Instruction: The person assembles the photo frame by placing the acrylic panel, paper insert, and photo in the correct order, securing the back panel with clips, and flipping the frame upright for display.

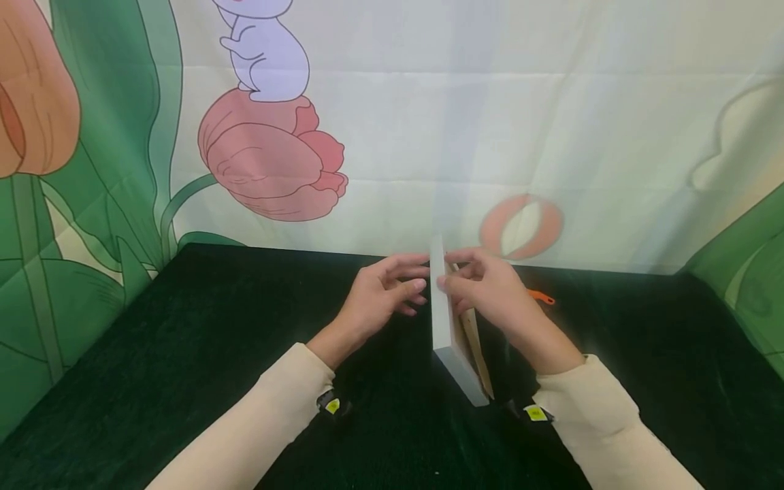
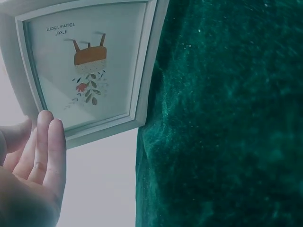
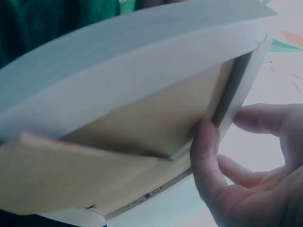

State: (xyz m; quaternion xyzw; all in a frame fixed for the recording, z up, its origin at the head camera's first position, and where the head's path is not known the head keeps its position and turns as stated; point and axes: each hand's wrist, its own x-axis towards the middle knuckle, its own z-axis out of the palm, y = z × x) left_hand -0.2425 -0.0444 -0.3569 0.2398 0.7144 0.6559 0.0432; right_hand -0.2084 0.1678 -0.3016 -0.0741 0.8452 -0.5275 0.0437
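A white photo frame stands on edge between the two hands, seen nearly edge-on in the head view. Its glazed front, with a printed insert of a flower pot and a size label, faces the left hand. On the back, a tan stand flap tilts out from the backing board. My right hand holds the frame at its far side, thumb against the back and index finger at the outer edge. My left hand has loosely extended fingers, with the fingertips right at the frame's front border.
Dark green velvet cloth covers the table. An orange object lies behind the right wrist, partly hidden by it. A printed curtain with flowers and a white animal hangs along the table's back edge.
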